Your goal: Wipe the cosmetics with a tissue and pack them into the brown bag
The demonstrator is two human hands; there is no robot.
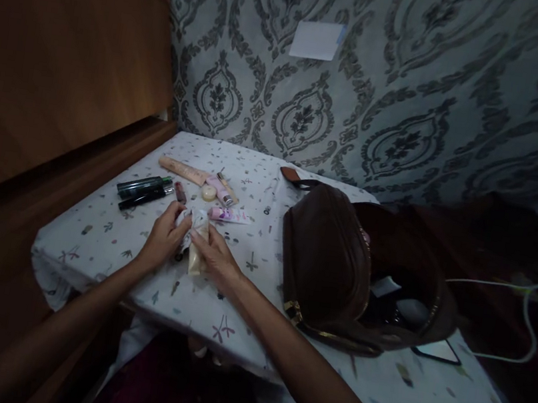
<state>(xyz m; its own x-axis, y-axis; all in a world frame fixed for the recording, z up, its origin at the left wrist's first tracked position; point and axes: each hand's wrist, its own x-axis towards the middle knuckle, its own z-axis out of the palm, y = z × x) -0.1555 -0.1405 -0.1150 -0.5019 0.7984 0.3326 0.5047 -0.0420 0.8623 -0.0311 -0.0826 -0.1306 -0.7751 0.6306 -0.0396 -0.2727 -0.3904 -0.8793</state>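
Observation:
Both my hands meet over a table covered with a patterned white cloth (107,231). My right hand (216,254) is closed around a beige tube (195,259) that stands up from the cloth. My left hand (165,234) pinches a crumpled white tissue (191,222) against the tube's top. Just beyond my hands lie cosmetics: a pink-and-white tube (229,215), a long peach tube (183,170), a small round compact (208,192), a dark lipstick (180,191) and two black pens or liners (144,189).
An open brown leather handbag (335,265) lies on its side right of my hands, with dark items and a white card inside. A phone (438,351) rests by its mouth. A wooden headboard (57,62) rises on the left. A white cable (530,314) runs at right.

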